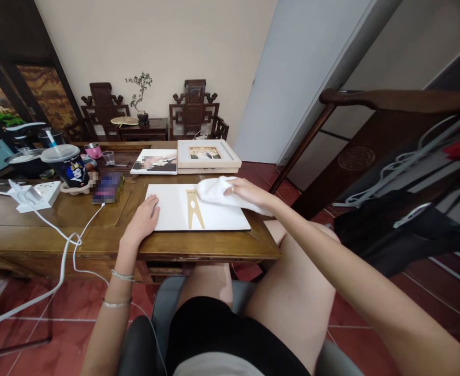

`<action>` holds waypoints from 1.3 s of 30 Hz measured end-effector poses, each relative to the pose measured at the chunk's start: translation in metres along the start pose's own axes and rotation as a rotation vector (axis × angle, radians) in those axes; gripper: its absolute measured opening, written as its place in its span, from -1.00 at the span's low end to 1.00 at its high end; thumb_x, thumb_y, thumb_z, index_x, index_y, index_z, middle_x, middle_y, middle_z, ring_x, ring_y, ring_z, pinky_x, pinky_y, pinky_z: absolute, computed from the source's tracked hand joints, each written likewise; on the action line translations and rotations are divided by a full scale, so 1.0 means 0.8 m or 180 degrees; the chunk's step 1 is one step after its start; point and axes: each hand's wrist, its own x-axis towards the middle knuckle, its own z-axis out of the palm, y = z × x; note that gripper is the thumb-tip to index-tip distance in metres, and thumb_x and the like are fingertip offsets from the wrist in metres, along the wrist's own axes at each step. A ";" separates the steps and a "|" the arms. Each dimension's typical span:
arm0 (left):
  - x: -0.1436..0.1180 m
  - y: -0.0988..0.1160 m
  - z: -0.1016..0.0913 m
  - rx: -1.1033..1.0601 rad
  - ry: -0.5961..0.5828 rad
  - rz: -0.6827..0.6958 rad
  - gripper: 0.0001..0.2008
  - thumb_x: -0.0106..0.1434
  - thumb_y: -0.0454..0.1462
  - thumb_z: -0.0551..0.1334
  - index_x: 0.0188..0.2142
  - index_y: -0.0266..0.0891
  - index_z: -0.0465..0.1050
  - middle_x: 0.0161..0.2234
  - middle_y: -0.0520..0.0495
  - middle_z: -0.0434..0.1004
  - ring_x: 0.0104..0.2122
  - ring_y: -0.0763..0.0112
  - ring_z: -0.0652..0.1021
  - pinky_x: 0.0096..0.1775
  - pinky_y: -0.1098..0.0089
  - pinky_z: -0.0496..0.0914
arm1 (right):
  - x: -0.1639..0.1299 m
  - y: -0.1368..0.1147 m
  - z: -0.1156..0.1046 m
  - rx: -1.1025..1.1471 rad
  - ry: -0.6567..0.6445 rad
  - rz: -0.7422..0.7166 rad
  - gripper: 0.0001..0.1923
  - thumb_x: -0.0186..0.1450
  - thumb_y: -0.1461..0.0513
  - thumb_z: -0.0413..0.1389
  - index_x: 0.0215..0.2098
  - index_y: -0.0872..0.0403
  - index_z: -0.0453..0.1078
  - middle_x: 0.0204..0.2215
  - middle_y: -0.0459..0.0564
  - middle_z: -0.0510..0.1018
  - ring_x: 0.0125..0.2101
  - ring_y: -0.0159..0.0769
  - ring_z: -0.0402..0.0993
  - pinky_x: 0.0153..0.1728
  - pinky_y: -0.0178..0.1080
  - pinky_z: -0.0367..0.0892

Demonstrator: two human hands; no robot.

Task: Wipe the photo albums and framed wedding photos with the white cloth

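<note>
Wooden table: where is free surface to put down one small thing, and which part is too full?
Bare wood lies on the table between the power strip and the left hand, crossed by a white cable. The front edge below the white board is free. The far left, around the cup, is crowded.

Home sitting room, shown by carved dark chairs (194, 112) flanking side table with bonsai (139, 94) at plain wall. Red floor tiles (371, 318) seen. Wooden desk (96, 230) cluttered with cup (66, 164), power strip (37, 196), framed photo (206, 154).

Phone (107, 188) screen blurred; framed photo (204, 152) indistinct.
</note>
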 end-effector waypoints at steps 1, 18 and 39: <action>0.000 0.000 0.000 -0.0002 -0.0007 -0.0004 -0.56 0.35 -0.26 -0.01 0.14 -0.35 0.37 0.24 -0.29 0.34 0.28 0.15 0.31 0.30 0.06 0.14 | 0.016 0.005 0.002 0.0025 0.0085 0.0007 -0.87 0.03 0.21 0.01 -0.47 0.07 0.35 -0.27 0.03 0.51 -0.21 -0.11 0.35 -0.16 -0.17 0.23; 0.000 0.001 0.003 0.0033 0.0005 -0.0023 -0.54 0.36 -0.25 -0.04 0.13 -0.44 0.37 0.24 -0.35 0.32 0.28 0.15 0.30 0.31 0.12 0.13 | -0.103 -0.022 0.009 -0.0904 -0.0373 -0.0231 -0.84 0.10 0.18 0.00 -0.61 0.00 0.19 -0.53 -0.05 0.38 -0.33 -0.15 0.32 -0.22 -0.19 0.20; 0.001 0.003 0.000 0.0101 -0.0058 -0.0027 -0.54 0.36 -0.26 -0.03 0.13 -0.47 0.36 0.24 -0.37 0.32 0.28 0.14 0.30 0.31 0.11 0.13 | 0.099 -0.037 0.056 -0.0997 0.0204 -0.0022 -0.77 0.14 0.24 -0.05 -0.33 0.14 0.39 -0.16 0.17 0.57 -0.17 -0.03 0.42 -0.14 -0.12 0.29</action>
